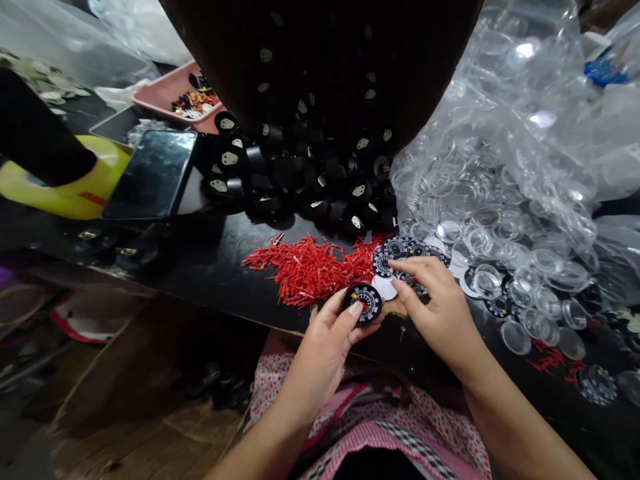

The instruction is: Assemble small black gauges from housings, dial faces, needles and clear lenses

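Observation:
In my left hand [327,340] is a small round black gauge [363,303] with white numbers on its dial and a red pointer near the centre. My thumb rests on the gauge's face and my fingers wrap around its side. To the right, my right hand [433,300] hovers at a group of loose printed dial discs [397,248], thumb and forefinger apart, with nothing visible between them. A white disc [385,287] lies under its fingertips; whether they touch it I cannot tell. Beyond the gauge spreads a heap of red pointers [310,270].
Many black cups [285,170] spill from a large dark container [325,60] at the back. Clear round covers [487,280] pour from a plastic bag [530,100] on the right. On the left are a phone [153,173], yellow tape roll [107,160] and pink tray [165,100].

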Available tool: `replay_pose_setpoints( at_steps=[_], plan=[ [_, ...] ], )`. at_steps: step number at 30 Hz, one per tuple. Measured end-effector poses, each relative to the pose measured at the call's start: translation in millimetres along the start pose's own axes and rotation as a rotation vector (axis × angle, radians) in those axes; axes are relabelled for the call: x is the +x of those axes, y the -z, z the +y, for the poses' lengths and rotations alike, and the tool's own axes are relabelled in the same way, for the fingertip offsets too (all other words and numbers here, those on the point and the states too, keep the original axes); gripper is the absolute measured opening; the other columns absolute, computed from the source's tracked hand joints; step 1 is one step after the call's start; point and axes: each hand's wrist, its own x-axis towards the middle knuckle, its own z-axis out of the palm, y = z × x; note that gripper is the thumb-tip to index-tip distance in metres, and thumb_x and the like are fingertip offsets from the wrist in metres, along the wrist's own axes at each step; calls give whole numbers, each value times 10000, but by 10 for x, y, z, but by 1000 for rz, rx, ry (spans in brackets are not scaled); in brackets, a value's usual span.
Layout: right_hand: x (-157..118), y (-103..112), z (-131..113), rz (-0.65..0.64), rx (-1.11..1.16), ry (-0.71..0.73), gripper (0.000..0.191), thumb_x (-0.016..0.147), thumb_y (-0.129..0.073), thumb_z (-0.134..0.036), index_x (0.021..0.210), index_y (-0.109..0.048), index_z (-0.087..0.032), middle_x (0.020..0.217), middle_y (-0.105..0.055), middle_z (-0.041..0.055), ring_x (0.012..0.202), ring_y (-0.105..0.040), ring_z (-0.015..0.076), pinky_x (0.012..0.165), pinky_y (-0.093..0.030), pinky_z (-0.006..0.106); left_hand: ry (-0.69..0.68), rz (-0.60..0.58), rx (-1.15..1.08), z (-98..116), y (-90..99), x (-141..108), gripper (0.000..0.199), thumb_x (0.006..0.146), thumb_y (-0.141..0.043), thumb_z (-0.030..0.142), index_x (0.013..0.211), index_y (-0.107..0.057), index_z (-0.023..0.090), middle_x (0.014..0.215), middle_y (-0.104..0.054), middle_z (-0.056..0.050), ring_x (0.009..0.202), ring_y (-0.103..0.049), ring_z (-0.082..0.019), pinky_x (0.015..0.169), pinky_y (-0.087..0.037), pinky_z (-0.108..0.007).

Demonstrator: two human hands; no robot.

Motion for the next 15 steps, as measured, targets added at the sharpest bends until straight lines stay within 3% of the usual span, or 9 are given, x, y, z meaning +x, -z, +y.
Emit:
replay_pose_setpoints(
  at_steps=[4, 11, 15],
  plan=[
    [-31, -12, -57, -86, 104, -16, 203, 948, -550, -254, 1103, -676, -221, 1078, -676, 74, 1086, -593, 243, 963, -440, 470, -88, -10, 71, -59, 46, 11, 251, 844, -714, 320, 1074, -692, 222, 1098, -727, -47, 1018, -674, -226, 908, -552, -352],
    [-55, 3, -49, -126, 155, -37, 174, 952, -545, -263, 1038, -690, -220, 1012, -702, 60, 994, -619, 230, 900, -469, 436, -95, 4, 121, -85, 103, 3, 244, 828, -736, 313, 1049, -695, 220, 1056, -728, -36, 1004, -668, -218, 935, -529, -344],
    [-23, 75, 64, -32, 66, -79, 213, 959, -530, -296, 1081, -686, -217, 1034, -678, 75, 990, -628, 237, 902, -485, 448, -51, -2, 6, -9, 74, -5, 239, 852, -713, 316, 1061, -686, 204, 1080, -728, -52, 977, -680, -204, 883, -560, -320]
  ],
)
